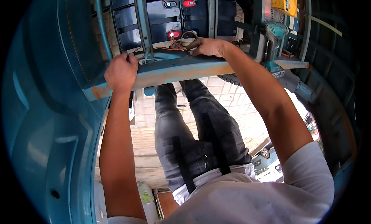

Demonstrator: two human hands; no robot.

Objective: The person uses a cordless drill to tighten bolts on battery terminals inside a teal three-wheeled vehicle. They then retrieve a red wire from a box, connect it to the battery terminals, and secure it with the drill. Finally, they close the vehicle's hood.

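My left hand (121, 72) is closed at the left end of a worn blue metal crossbar (174, 70), its fingertips curled over the far side beside an upright post. Whatever it pinches is hidden. Farther right, my right hand (210, 47) reaches over the same bar, with thumb and fingers closed on thin wires (178, 44) that run along behind it. Beyond the bar stand several black batteries (158, 23) with red terminal covers (174, 34). Brown and orange wires loop out from the nearest terminals toward my right fingers.
A teal cordless power tool (273, 46) rests upright at the bar's right end, with another teal and grey tool (301, 88) below it. A yellow box (285, 2) sits at the far right. Blue body panels (42, 119) flank the left side. Metal uprights (143, 21) cross before the batteries.
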